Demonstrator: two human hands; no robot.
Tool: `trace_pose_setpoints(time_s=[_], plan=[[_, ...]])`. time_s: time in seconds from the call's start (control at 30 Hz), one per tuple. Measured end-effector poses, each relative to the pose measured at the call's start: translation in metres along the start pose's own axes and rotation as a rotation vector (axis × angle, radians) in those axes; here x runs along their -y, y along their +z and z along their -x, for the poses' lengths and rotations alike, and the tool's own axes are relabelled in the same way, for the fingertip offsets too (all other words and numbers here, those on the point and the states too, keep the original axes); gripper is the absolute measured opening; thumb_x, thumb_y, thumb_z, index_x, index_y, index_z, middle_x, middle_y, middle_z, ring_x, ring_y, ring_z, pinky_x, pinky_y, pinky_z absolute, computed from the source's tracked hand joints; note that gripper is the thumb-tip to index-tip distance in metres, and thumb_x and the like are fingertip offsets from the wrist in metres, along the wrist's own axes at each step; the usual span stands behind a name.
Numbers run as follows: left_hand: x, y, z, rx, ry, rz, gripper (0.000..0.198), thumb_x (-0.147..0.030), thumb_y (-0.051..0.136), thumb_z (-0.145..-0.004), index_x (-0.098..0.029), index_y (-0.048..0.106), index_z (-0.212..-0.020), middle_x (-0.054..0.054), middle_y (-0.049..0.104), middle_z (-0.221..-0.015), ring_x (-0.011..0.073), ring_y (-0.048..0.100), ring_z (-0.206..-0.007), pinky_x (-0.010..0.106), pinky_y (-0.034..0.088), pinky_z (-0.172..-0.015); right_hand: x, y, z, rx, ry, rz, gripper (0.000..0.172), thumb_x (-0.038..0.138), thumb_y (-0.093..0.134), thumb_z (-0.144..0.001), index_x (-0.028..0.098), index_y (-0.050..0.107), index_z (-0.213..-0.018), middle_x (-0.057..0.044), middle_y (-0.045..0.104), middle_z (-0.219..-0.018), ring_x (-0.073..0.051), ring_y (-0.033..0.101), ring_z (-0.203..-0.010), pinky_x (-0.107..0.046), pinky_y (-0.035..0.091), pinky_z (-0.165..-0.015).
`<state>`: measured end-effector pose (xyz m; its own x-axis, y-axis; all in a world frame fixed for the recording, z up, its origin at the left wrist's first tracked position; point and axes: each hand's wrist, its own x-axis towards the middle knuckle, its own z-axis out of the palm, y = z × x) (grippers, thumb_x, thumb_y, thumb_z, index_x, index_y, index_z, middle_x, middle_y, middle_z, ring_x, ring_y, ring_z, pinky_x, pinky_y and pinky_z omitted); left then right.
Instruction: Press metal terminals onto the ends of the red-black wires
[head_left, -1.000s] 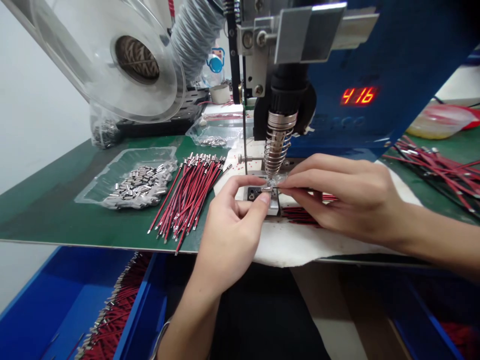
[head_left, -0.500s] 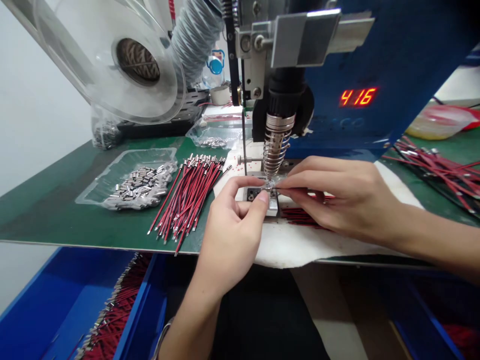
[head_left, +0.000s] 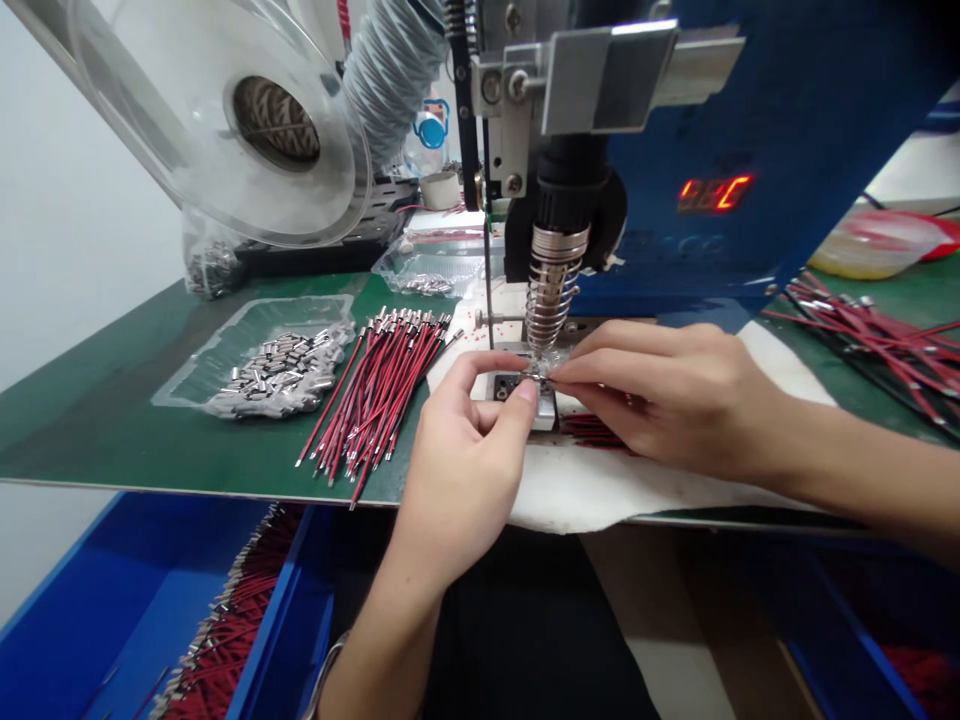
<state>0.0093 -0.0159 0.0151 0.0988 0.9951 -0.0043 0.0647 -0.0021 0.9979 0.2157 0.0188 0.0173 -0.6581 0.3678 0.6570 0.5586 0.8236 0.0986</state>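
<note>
My left hand (head_left: 472,440) is closed at a small metal fixture (head_left: 544,412), its thumb and forefinger pinching a tiny silver metal part under the machine's tip. From the right, my right hand (head_left: 660,395) reaches to the same spot with fingertips pressed together; what they pinch is too small and covered to make out. Just above the fingertips stands the soldering head (head_left: 555,290), wrapped in a coiled metal spring. Beneath my right hand lie red and black wires (head_left: 592,430), partly hidden, on a white cloth (head_left: 577,495).
Left of my hands lies a bundle of red-black wires with silver ends (head_left: 382,390). Beyond it sits a clear plastic tray (head_left: 176,385) of small metal cylinders. A blue bin (head_left: 97,600) stands below the table edge. More wires (head_left: 885,340) lie right. A clear fume hood (head_left: 210,120) hangs upper left.
My right hand has shifted slightly left and down, nearer the fixture. My left hand stays in place. The red display has changed from 416 to partial characters with a C.
</note>
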Motion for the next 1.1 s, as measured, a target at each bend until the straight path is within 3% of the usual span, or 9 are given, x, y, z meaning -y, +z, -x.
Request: trace_pose_setpoints(time_s=[0.13, 0.33, 0.6, 1.1], plan=[[-0.0026, 0.0018, 0.0004, -0.026, -0.018, 0.017, 0.016, -0.030, 0.070, -0.098, -0.021, 0.064, -0.110, -0.012, 0.037, -0.048, 0.0066, 0.023, -0.043, 0.018, 0.015, -0.042, 0.0019, -0.0006, -0.0032, -0.015, 0.119, -0.202, 0.016, 0.013, 0.064, -0.104, 0.022, 0.078, -0.103, -0.005, 0.082, -0.094, -0.017, 0.077, -0.079, -0.028, 0.059, -0.067], [-0.0035, 0.0010, 0.0007, -0.004, -0.016, 0.010, 0.019, -0.033, 0.072, -0.097, -0.021, 0.064, -0.109, -0.012, 0.038, -0.048, 0.0068, 0.024, -0.041, 0.019, 0.015, -0.042, 0.0037, -0.0047, -0.0068, 0.003, 0.269, -0.264, 0.014, 0.017, 0.070, -0.100, 0.024, 0.082, -0.099, -0.003, 0.084, -0.091, -0.019, 0.078, -0.074, -0.032, 0.057, -0.063], [-0.0019, 0.0018, 0.0008, -0.027, -0.011, 0.013, 0.016, -0.033, 0.070, -0.099, -0.021, 0.064, -0.109, -0.011, 0.038, -0.048, 0.0070, 0.024, -0.044, 0.019, 0.015, -0.043, 0.0047, -0.0042, -0.0069, 0.007, 0.363, -0.345, 0.012, 0.021, 0.074, -0.099, 0.020, 0.085, -0.097, -0.004, 0.083, -0.087, -0.018, 0.075, -0.071, -0.029, 0.054, -0.060], [-0.0012, -0.0005, 0.0005, -0.030, -0.006, -0.030, 0.014, -0.034, 0.065, -0.102, -0.022, 0.065, -0.109, -0.010, 0.038, -0.049, 0.0080, 0.027, -0.043, 0.020, 0.016, -0.043, 0.0025, -0.0035, -0.0101, 0.055, 0.469, -0.425, 0.011, 0.025, 0.076, -0.097, 0.022, 0.086, -0.092, -0.002, 0.082, -0.081, -0.016, 0.069, -0.059, -0.028, 0.051, -0.051]])
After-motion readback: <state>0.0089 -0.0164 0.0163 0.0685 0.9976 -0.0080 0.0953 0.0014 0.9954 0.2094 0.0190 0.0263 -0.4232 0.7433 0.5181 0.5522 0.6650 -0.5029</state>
